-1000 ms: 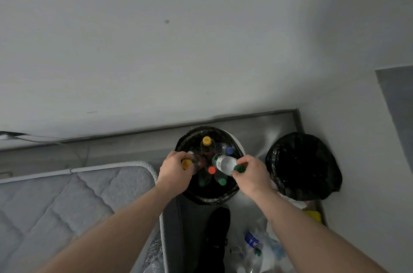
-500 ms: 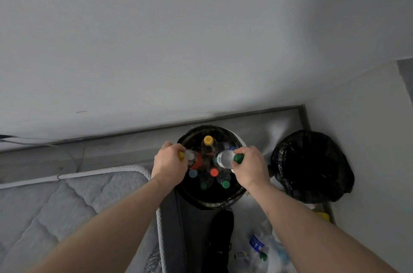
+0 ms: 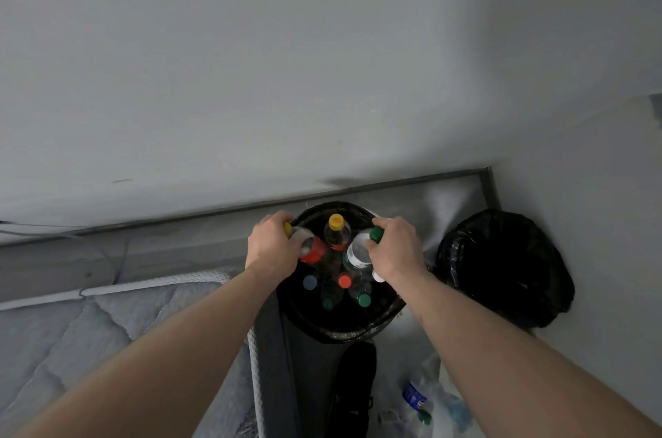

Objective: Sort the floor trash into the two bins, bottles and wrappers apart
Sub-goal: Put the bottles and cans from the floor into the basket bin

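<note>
Both hands over bottle bin (image 3: 344,332), black-lined, set by the wall. L hand (image 3: 272,247) at bin's 10 o'clock, fingers curled round red-label bottle (image 3: 311,248) w/ yellow cap. R hand (image 3: 394,249) at 2 o'clock, gripping green-cap bottle (image 3: 358,251) by its neck. Approx 5 more bottles upright inside. Second bin (image 3: 505,265), black bag, at 3 o'clock, just beside. Loose bottles (image 3: 421,405) on floor at 5 o'clock. Mattress (image 3: 89,337) at 8 o'clock.

Bottles (image 3: 336,233) stand in the left bin (image 3: 344,332); right bin (image 3: 501,265) beside it.
</note>
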Motion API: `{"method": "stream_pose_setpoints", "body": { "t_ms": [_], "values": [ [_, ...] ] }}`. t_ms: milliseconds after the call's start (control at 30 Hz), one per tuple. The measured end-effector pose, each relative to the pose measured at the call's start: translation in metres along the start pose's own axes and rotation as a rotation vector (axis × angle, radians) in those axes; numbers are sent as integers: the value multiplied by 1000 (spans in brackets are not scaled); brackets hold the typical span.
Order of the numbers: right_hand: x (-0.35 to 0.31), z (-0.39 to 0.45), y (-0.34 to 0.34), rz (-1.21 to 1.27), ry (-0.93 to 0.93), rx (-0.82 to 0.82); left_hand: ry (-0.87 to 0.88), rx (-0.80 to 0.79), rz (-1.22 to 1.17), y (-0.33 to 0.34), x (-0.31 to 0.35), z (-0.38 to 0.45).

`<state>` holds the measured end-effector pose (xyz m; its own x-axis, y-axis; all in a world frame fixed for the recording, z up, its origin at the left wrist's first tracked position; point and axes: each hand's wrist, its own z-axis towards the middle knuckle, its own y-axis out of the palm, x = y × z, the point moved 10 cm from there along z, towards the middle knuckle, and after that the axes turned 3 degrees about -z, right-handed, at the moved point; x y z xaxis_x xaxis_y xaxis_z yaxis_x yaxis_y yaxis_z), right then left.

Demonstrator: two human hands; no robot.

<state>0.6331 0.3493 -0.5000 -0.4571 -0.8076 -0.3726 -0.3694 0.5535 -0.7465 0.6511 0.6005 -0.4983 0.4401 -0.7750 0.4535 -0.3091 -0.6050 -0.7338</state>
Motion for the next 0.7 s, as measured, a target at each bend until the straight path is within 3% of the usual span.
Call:
{"method": "stream_pose_setpoints", "body": {
  "t_ms": [233,700],
  "values": [
    [13,7,-1,-21,55,-8,-47,-10,-17,9,-7,5],
    [29,-24,-17,41,68,-13,82,-116,80,3,12,-19]
  ]
}}
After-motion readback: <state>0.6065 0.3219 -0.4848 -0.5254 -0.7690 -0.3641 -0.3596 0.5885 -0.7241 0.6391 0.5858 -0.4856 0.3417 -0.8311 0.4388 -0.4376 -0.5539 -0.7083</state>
